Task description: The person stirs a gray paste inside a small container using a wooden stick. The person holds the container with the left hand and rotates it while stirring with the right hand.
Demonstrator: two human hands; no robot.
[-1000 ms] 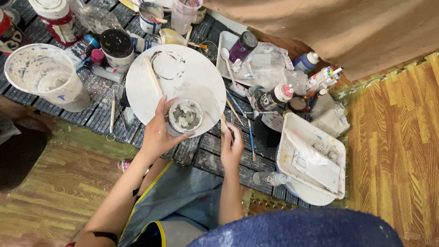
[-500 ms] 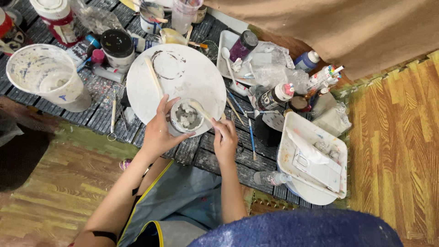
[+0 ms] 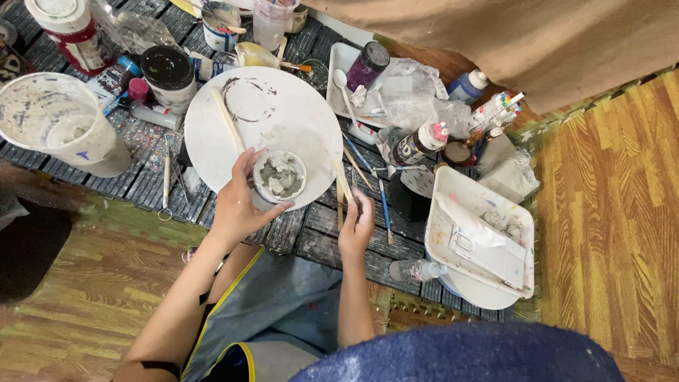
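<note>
Small clear cup (image 3: 279,176) of grey-white paste, at the near edge of the round white plate (image 3: 283,113), gripped around its side by the left hand (image 3: 239,205); right hand (image 3: 356,225), just beside it, closed on 1 wooden stick (image 3: 343,185) over the dark slatted mat (image 3: 332,233).

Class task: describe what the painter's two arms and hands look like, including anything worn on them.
Both arms are bare, with no sleeves, gloves, rings or watch visible. The left hand and right hand have short, unpainted nails. A dark band circles the left upper arm.
</note>
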